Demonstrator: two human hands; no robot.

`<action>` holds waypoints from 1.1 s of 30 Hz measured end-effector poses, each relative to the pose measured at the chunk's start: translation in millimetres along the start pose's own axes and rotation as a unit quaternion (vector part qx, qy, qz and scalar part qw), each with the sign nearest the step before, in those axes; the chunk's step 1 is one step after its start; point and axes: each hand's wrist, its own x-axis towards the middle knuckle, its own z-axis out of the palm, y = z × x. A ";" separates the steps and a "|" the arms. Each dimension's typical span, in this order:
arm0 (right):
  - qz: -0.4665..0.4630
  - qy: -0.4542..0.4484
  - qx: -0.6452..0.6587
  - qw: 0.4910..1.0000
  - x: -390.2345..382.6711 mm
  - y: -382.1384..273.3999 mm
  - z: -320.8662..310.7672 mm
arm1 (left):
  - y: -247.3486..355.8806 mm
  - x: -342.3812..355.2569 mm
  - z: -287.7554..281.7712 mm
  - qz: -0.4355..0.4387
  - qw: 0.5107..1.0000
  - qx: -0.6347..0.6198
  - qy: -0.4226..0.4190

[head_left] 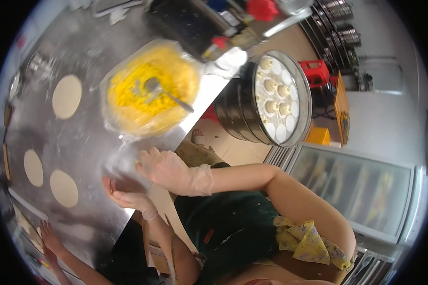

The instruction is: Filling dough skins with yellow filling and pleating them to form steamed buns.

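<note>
My right hand (165, 172), in a clear glove, hovers over the near edge of the metal table with its fingers curled in. A small yellowish bit shows at its fingertips, but I cannot make out what it is. Just below and to the left is my left hand (130, 198), also gloved, its fingers stretched out and slightly cupped, with nothing visible in it. Beyond both hands stands a plastic-lined bowl (188, 71) of yellow chopped filling (131, 95), with a metal spoon (176, 100) lying in it. Flat round dough wrappers (67, 96) are spread on the table to the left.
At right, a tall round steamer (238, 111) holds several pleated buns (271, 86) on white paper rounds. A dark machine (188, 26) stands at the back. Another person's hand (52, 237) rests near the lower left table edge. A glass-door cabinet (352, 190) is at far right.
</note>
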 end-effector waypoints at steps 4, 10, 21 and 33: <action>0.103 0.058 0.095 0.988 -74.9 68.5 -43.5 | -1.7 -1.5 6.6 0.051 0.996 0.070 -0.028; 0.441 0.019 0.102 0.891 -238.2 201.6 -81.7 | 1.9 -1.6 5.4 0.048 0.991 0.116 -0.053; 0.603 -0.050 0.119 0.787 -379.0 281.4 63.8 | 53.4 -61.9 22.5 0.050 0.986 0.133 -0.088; 0.590 -0.063 0.274 0.757 -397.9 311.4 63.4 | 85.3 -81.3 -0.1 0.049 0.984 0.159 -0.064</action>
